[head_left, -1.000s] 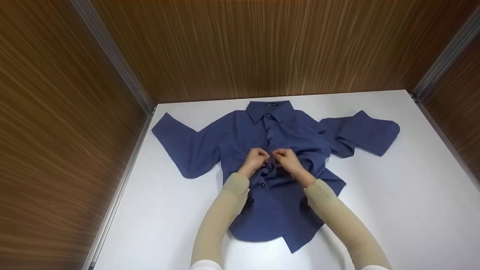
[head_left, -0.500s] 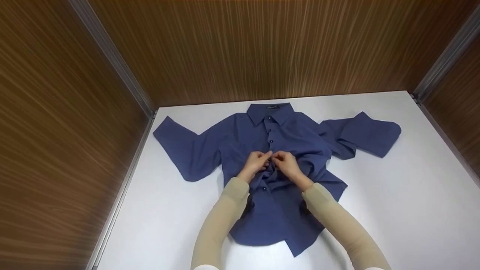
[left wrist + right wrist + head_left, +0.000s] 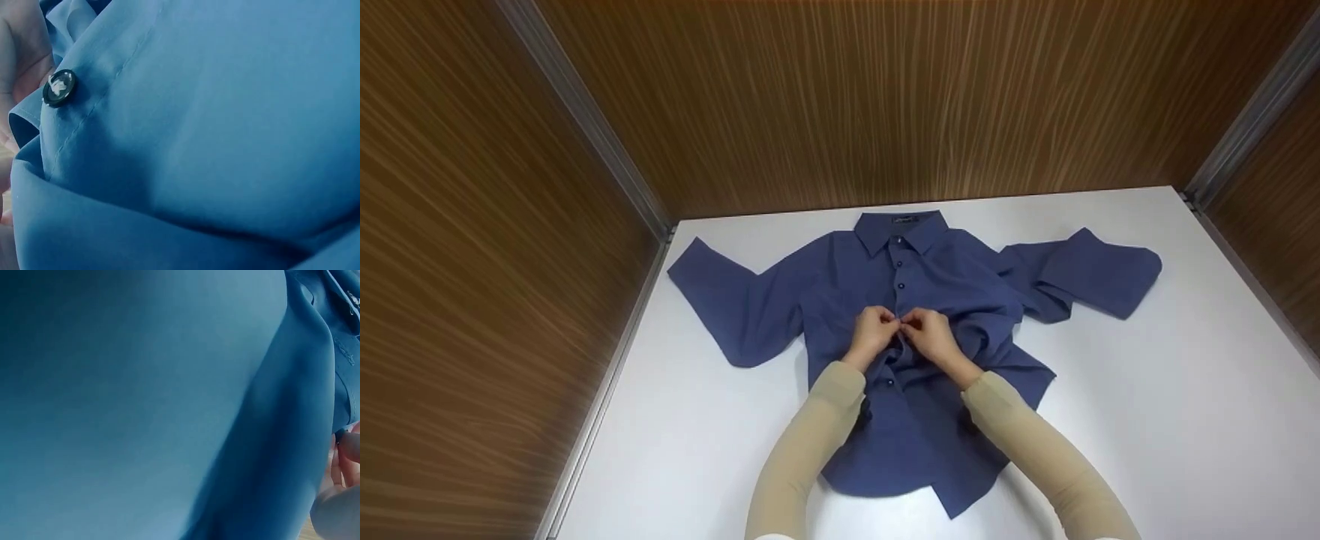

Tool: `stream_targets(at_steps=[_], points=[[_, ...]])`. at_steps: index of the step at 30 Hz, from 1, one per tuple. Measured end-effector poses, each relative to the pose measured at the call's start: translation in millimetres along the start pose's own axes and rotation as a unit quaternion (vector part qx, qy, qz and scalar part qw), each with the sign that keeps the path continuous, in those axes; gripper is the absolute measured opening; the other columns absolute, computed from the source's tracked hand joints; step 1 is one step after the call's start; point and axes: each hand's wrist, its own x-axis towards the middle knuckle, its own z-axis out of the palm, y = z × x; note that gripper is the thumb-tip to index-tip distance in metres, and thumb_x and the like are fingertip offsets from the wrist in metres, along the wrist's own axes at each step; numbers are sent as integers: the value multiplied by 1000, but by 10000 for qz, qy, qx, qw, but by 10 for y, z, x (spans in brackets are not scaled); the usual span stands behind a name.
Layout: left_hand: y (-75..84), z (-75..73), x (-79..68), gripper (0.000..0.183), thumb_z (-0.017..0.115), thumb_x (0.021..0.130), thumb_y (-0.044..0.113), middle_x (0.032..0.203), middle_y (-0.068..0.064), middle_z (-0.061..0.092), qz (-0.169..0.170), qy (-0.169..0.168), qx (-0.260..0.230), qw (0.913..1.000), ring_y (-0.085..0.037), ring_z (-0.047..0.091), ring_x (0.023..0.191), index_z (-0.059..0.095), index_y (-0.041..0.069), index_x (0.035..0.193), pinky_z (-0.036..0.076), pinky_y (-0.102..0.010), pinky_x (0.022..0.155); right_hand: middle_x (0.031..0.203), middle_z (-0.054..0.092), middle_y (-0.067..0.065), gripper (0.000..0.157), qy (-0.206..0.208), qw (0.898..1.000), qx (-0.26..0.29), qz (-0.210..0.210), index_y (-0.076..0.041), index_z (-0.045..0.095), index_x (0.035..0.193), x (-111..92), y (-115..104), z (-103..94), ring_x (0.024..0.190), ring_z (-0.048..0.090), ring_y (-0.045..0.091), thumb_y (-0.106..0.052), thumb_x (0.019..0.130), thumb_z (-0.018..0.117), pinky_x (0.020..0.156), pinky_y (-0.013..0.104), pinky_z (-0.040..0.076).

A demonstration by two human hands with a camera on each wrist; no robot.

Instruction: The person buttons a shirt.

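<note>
A dark blue button-up shirt [image 3: 844,285] lies front side up, its sleeves spread to both sides. Over the middle of its front placket, my left hand [image 3: 871,335] pinches the fabric between thumb and fingers. My right hand [image 3: 934,337] pinches the placket right beside it, so the fingertips of both hands meet. What lies between them is too small to make out. One dark button [image 3: 901,286] shows above the hands and a lower button [image 3: 889,382] below. Up close, the left wrist view has a button [image 3: 58,88] with white thread. Cloth fills most of the right wrist view, fingers [image 3: 350,449] at its edge.
The shirt rests on a white table [image 3: 682,450]. A wood-grain panel [image 3: 885,97] stands along the back, with another side panel [image 3: 472,262] at the left. Folds bunch up in the shirt at the right of the hands.
The fingertips of both hands have come together from slightly apart, still pinching the placket. Shirt and table sit a little lower in the head view.
</note>
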Motion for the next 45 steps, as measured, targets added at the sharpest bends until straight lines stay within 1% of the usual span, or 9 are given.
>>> stream_targets(at_steps=[3,8,18,27,30,33,35,39,45], points=[[-179,88,78,11,60,75,5,62,0,53,401,172,119,9990,-13,50,55,57,11,66,42,-24,50,74,62,11,4,50,9998,32,-192,2,65,79,-8,-5,5,66,57,23,0,80,61,60,35,46],[271,-183,-151,13,61,72,-2,61,-5,49,61,136,158,9998,-18,49,55,52,3,65,41,-26,52,73,61,11,4,160,9992,133,-339,2,64,77,-13,-22,14,65,56,23,1,78,60,60,36,45],[341,-225,-221,18,61,69,-3,59,0,42,291,400,434,9978,-16,45,55,47,5,63,38,-23,52,69,58,10,4,16,9997,113,198,2,60,78,31,-61,34,61,53,21,0,79,57,56,31,43],[260,-236,-181,17,58,77,-6,68,-1,44,-284,-44,-957,9950,-13,44,62,46,5,75,36,-22,55,77,57,12,8,-769,9759,1385,1500,5,57,85,114,-29,-62,68,55,18,1,87,50,62,29,47],[217,-274,-191,18,61,80,0,68,-2,45,-302,-305,-855,9954,-13,45,62,45,6,74,36,-22,55,75,56,9,9,-1150,9826,803,1220,3,58,85,104,3,-106,65,52,16,-3,86,52,60,29,44],[157,-367,-237,19,63,81,7,66,0,46,12,-479,213,9986,-13,46,59,46,8,73,37,-23,54,73,55,7,8,-1515,9873,-66,464,1,59,84,68,32,-165,63,50,17,-6,84,55,59,31,42],[109,-464,-285,18,64,81,13,66,0,47,304,-543,1161,9913,-14,48,61,48,8,74,39,-25,56,74,54,7,7,-1647,9852,-469,-86,0,59,84,33,45,-231,65,50,18,-7,83,58,61,32,42],[-1,-716,-422,30,66,78,32,89,-7,53,641,-946,2568,9597,-23,51,85,56,7,92,41,-39,72,85,52,12,20,-1645,9742,-1231,-934,1,59,92,-96,96,-450,77,51,26,-13,79,64,70,40,43],[-140,-1034,-658,82,66,66,57,140,-16,23,50,-2740,3045,9122,-37,16,128,37,22,134,19,-66,87,123,38,27,78,-2377,9362,-2522,-587,-7,43,126,-435,216,-708,109,36,47,-45,66,73,75,66,31]])
